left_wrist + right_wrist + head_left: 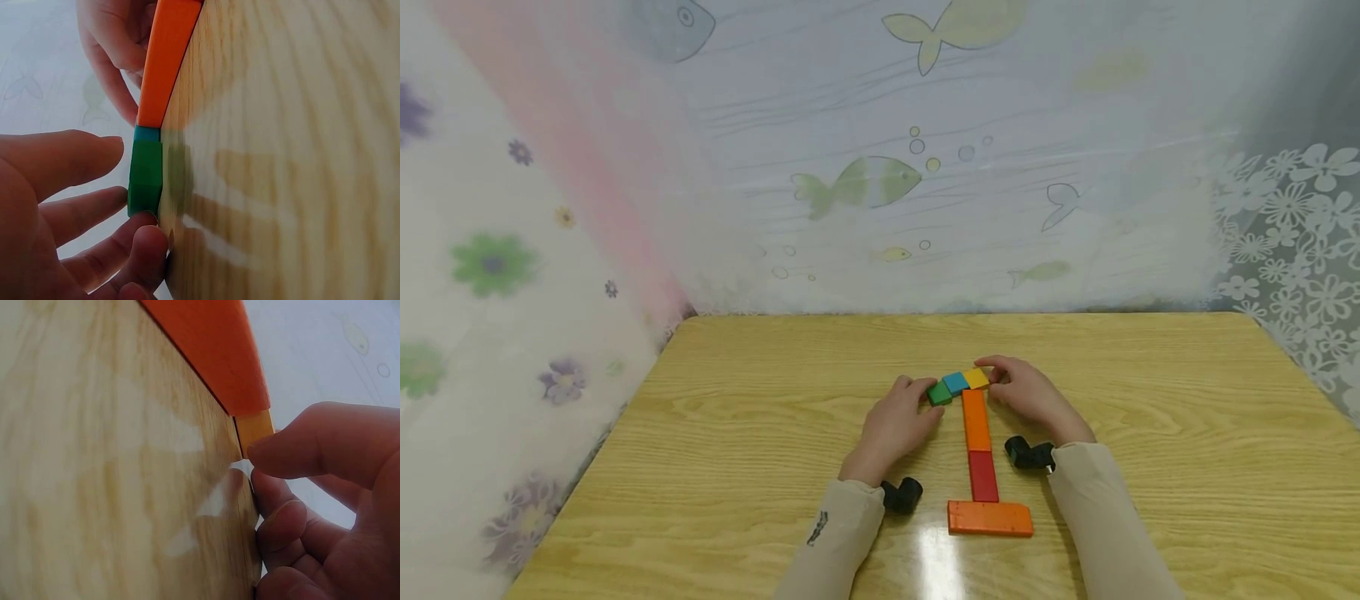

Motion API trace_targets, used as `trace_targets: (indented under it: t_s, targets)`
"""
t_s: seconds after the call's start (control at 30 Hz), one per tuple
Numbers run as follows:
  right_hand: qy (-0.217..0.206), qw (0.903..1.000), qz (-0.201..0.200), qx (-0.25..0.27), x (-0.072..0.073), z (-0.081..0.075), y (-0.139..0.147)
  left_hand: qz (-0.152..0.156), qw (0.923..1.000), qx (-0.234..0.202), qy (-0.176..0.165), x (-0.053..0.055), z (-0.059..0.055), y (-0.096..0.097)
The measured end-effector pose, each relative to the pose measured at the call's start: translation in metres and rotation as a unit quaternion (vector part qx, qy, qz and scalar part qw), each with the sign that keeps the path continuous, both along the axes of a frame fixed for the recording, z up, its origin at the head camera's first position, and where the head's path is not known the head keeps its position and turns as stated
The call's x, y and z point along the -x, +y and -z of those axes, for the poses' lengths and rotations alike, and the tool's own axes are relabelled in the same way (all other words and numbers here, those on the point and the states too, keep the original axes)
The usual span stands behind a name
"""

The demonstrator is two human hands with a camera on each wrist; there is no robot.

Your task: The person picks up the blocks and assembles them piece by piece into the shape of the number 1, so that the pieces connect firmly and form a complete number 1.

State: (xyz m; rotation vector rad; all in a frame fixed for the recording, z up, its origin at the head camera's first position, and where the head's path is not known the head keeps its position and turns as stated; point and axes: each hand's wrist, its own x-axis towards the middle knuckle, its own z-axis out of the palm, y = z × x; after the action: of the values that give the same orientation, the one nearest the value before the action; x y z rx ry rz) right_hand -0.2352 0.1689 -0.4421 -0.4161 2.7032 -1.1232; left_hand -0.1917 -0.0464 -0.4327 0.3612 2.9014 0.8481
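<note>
Three small square blocks form a slanting row: a green block (940,393), a blue block (955,383) and a yellow block (977,378). At the green end, my left hand (898,423) touches the block with its fingertips; in the left wrist view its thumb stands apart from the green block (145,178). My right hand (1028,392) pinches the yellow block, thumb at its right end and index finger along its far edge. The yellow block (255,431) is partly covered by the thumb in the right wrist view. A long orange block (976,421) runs toward me from the row.
A red block (983,477) continues the orange one, and another orange block (989,518) lies crosswise at its near end. Black devices (901,497) sit at both wrists. The wooden table (737,433) meets a fish-patterned curtain (850,250) behind.
</note>
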Motion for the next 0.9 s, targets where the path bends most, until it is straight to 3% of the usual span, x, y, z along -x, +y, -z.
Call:
trace_targets:
  t_s: [0.9]
  targets:
    - [0.004, 1.0000, -0.002, -0.004, -0.0003, -0.0009, 0.0007, -0.004, 0.9999, -0.001, -0.010, 0.0007, 0.0014, 0.0013]
